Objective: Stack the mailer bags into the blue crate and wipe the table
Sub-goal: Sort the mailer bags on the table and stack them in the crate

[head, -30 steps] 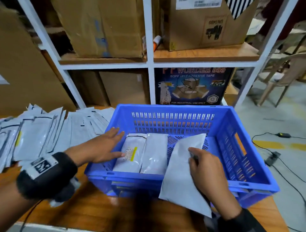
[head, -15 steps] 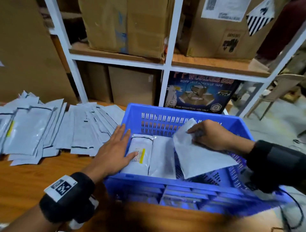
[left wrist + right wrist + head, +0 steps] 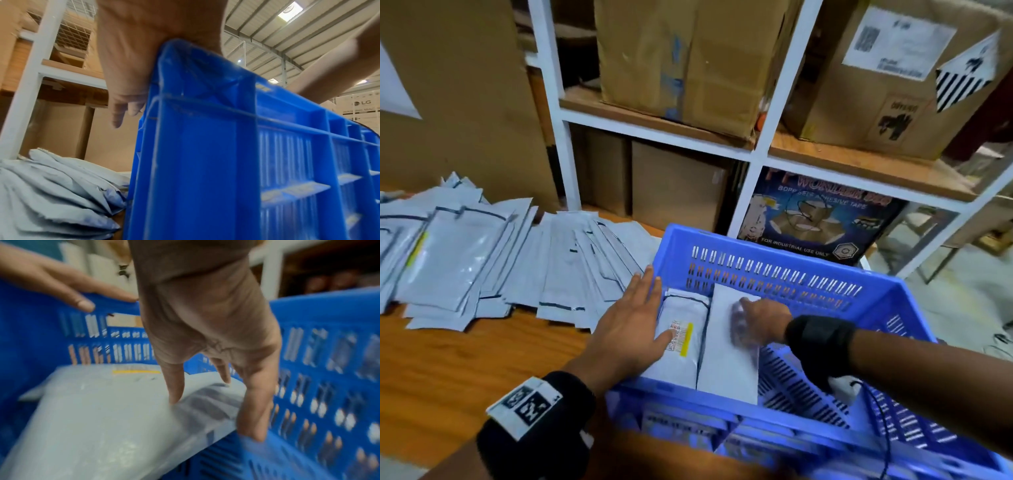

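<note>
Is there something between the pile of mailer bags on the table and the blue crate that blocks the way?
Nothing visible: the pile of mailer bags lies directly beside the blue crate, whose top is open.

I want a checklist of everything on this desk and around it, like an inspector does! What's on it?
Surface: brown wooden table, bare near the front.
Job's things: blue slotted plastic crate holds two rows of grey mailer bags; one labelled bag has a yellow stripe. A spread pile of grey mailer bags waits left of the crate.
Clutter: nothing seen.
Hands: left hand flat, fingers straight, over the crate's left rim and touching the labelled bag; right hand pressing a plain grey bag down.
Cables: thin black cable at the right wrist.
Surroundings: white shelving with brown cardboard boxes.
</note>
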